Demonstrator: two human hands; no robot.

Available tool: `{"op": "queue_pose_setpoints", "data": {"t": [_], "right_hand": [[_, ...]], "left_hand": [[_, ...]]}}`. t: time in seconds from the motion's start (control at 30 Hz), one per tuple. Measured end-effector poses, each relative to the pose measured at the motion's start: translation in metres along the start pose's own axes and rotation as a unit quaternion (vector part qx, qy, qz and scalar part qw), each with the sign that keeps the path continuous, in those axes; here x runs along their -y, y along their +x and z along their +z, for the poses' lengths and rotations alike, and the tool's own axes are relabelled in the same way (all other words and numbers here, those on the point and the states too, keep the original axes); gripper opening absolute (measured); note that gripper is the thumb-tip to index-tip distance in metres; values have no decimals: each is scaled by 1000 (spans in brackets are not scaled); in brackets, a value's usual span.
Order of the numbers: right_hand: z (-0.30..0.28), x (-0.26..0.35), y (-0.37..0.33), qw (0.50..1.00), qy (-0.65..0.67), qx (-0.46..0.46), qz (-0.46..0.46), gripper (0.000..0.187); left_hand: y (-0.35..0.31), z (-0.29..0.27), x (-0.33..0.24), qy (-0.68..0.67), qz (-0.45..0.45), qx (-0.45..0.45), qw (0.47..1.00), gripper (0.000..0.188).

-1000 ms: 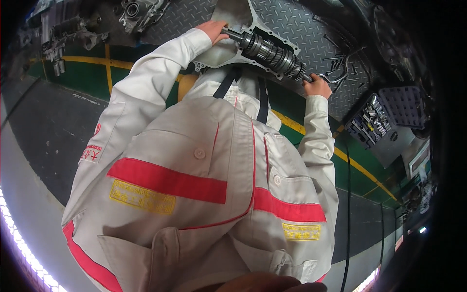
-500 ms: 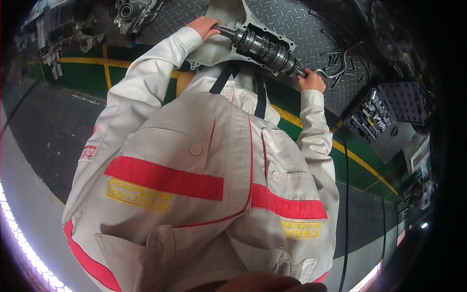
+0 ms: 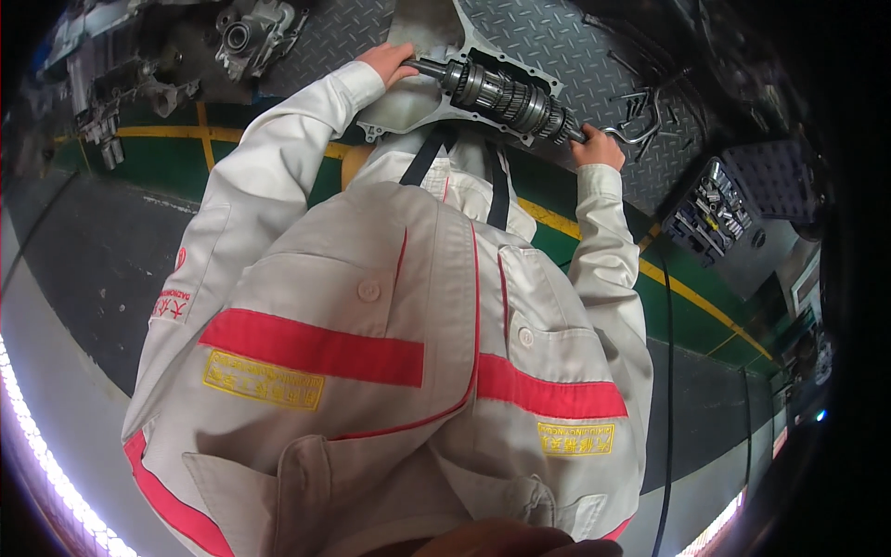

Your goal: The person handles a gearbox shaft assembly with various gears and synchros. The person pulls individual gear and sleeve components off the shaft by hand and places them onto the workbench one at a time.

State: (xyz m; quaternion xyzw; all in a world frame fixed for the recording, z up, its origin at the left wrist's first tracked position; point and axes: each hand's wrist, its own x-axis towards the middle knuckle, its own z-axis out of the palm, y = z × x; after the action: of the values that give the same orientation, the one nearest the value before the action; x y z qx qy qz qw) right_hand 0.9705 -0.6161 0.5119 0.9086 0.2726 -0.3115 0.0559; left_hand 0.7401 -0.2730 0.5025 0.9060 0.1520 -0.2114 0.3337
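A steel gear shaft (image 3: 501, 98) with several toothed gears lies slantwise over an open, light grey metal gearbox housing (image 3: 401, 110). My left hand (image 3: 388, 63) is closed around the shaft's thin left end. At the opposite end, which sits lower and to the right, my right hand (image 3: 598, 149) grips the stub just past the last gear. Bolt holes line the housing's flange around the gears. How far the gears sit down inside the housing I cannot tell.
A bent metal bar (image 3: 647, 128) and several loose bolts (image 3: 633, 104) lie on the patterned metal tabletop (image 3: 342, 37) to the right. Beyond them is an open socket set case (image 3: 710, 212). Another metal casting (image 3: 255, 39) stands at the far left, with more parts (image 3: 107, 121) beside it.
Both hands keep their hold on the gear shaft, which stays over the housing. Only a slight shift of the whole view shows.
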Motion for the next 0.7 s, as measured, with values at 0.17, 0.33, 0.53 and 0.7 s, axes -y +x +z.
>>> {"op": "queue_pose_setpoints", "data": {"t": [0.17, 0.33, 0.53, 0.7], "right_hand": [[-3, 5, 2, 1000, -14, -4, 10, 35], [-5, 4, 1, 1000, -23, 1, 11, 35], [-5, 9, 0, 1000, -26, 8, 7, 30], [-4, 6, -3, 999, 19, -35, -22, 22]], "left_hand": [[2, -3, 1, 27, -14, -5, 1000, 28], [1, -9, -6, 58, 8, 3, 998, 28], [-5, -2, -3, 30, 15, -5, 999, 28], [-6, 5, 5, 8, 11, -39, 999, 26]]}}
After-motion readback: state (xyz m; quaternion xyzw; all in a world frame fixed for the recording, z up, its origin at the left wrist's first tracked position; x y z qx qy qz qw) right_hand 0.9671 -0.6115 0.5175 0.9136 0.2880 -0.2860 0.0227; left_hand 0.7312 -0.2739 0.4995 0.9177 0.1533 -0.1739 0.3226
